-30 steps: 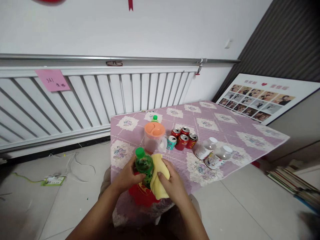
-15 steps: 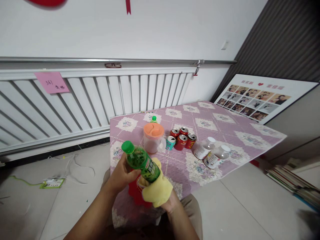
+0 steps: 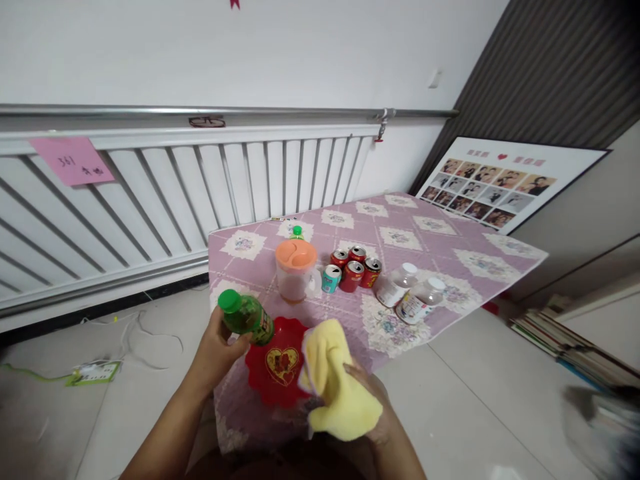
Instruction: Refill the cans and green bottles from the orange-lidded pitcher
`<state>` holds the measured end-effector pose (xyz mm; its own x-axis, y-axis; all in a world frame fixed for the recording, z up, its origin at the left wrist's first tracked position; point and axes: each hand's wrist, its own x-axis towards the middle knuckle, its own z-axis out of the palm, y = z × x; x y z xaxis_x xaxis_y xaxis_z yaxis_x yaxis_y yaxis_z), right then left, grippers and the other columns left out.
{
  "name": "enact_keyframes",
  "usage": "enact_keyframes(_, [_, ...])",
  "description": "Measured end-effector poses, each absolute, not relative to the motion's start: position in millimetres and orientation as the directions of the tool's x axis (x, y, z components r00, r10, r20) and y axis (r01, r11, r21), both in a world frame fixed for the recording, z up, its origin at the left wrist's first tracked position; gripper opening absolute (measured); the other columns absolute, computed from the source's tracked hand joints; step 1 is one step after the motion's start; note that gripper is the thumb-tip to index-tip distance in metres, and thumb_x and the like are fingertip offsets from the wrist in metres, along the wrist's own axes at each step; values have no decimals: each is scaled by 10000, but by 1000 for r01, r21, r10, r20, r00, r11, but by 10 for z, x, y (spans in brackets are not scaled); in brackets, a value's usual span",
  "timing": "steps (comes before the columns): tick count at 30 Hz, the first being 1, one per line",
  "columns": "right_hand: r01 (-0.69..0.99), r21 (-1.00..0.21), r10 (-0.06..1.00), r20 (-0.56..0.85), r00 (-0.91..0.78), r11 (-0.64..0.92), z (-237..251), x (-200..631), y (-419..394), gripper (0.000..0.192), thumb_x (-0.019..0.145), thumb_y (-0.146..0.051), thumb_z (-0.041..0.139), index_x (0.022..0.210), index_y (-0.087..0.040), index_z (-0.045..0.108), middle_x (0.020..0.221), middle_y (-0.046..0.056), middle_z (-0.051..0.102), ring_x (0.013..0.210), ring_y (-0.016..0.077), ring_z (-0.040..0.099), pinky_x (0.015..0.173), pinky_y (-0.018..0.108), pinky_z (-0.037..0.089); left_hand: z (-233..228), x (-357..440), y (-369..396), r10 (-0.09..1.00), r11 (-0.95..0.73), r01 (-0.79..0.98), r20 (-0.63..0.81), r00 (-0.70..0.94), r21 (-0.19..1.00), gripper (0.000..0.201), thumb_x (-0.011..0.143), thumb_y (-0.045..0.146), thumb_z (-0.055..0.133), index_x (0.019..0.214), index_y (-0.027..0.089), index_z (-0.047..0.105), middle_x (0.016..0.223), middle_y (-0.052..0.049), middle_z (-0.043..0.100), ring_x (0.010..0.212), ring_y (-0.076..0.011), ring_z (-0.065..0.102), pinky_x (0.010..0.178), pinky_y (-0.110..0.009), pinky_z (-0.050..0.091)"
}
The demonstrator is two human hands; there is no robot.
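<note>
My left hand (image 3: 215, 343) grips a green bottle (image 3: 246, 316) with a green cap, tilted with the cap up and to the left, above the table's near left corner. My right hand (image 3: 373, 413) holds a crumpled yellow cloth (image 3: 335, 380) just right of the bottle, apart from it. Between the two hands a red plate (image 3: 277, 363) with a gold heart lies on the purple patterned tablecloth (image 3: 400, 233).
Farther back on the table stand a clear jug with an orange lid (image 3: 295, 269), a second green-capped bottle (image 3: 297, 232), a teal can (image 3: 330, 278), three red cans (image 3: 354, 267) and two clear bottles on their sides (image 3: 410, 297). A white radiator (image 3: 150, 200) runs behind; books (image 3: 565, 340) lie on the floor.
The cloth has come off the bottle: my right hand drew it down and right, while my left hand carried the bottle left, which uncovers the red plate. The camera shifted slightly right.
</note>
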<state>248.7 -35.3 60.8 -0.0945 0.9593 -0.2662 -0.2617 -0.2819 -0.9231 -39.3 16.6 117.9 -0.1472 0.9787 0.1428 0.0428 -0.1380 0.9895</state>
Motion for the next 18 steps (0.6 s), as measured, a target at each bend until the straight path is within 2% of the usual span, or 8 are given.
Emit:
enact_keyframes(2, [-194,-927,945,-326,0,-320,648,2752,-276,681,781,-588,681,1354,-232,585,1235,114,735,954,307,747,824,471,603,1172,-387,124,982,-113,5,112,-149,994,561,691,321,805,1168,188,541,1084,-71,708,998,-229,693,893,-344,554])
enact_keyframes(3, [-100,-944,945,-323,61,-316,653,2865,-226,692,784,-573,673,1367,-216,568,1244,121,726,991,313,735,866,484,590,1163,-378,103,984,-102,-11,99,-145,995,543,698,328,803,1156,190,547,1078,-69,711,995,-231,694,887,-344,555])
enact_keyframes(5, [197,-953,966,-199,166,-231,607,3032,-123,641,779,-515,656,1328,-190,596,1263,130,705,1102,322,689,984,499,534,1138,-346,70,989,-72,-29,67,-135,997,512,707,332,797,1138,197,554,1057,-59,716,977,-230,696,876,-346,555])
enact_keyframes(8, [601,-798,992,37,117,-41,389,3111,-16,535,776,-393,614,1269,-191,654,1294,136,667,1204,305,629,1088,475,458,1107,-275,51,992,-14,-25,11,-123,1000,547,695,310,795,1171,211,545,1055,-46,717,990,-234,697,896,-354,545])
enact_keyframes(10, [731,-682,997,74,38,23,204,3064,8,525,786,-326,598,1285,-174,656,1332,162,636,1235,304,609,1101,464,445,1106,-222,56,993,2,-27,-5,-122,1000,601,672,304,800,1202,209,532,1067,-51,714,1025,-244,690,918,-363,535])
enact_keyframes(14, [823,-569,998,47,43,-9,11,2880,0,578,780,-310,672,1344,-188,631,1456,185,561,1365,387,490,1122,592,384,1106,-148,75,990,1,-58,-9,-138,998,666,618,314,818,1205,192,526,1068,-70,710,1039,-262,681,927,-385,534])
enact_keyframes(16, [788,-615,992,97,79,-3,79,2789,-5,632,770,-360,713,1378,-228,604,1479,160,548,1391,397,456,1131,632,352,1073,-131,77,994,-4,-58,-2,-109,998,663,632,311,814,1216,189,525,1097,-82,710,1064,-267,677,958,-401,527])
enact_keyframes(18, [682,-728,990,132,48,64,245,2685,-18,675,767,-391,726,1409,-241,576,1483,140,549,1401,368,456,1166,608,320,1021,-119,69,999,-13,-43,11,-48,999,665,657,306,806,1245,185,521,1131,-99,708,1085,-274,676,989,-420,519])
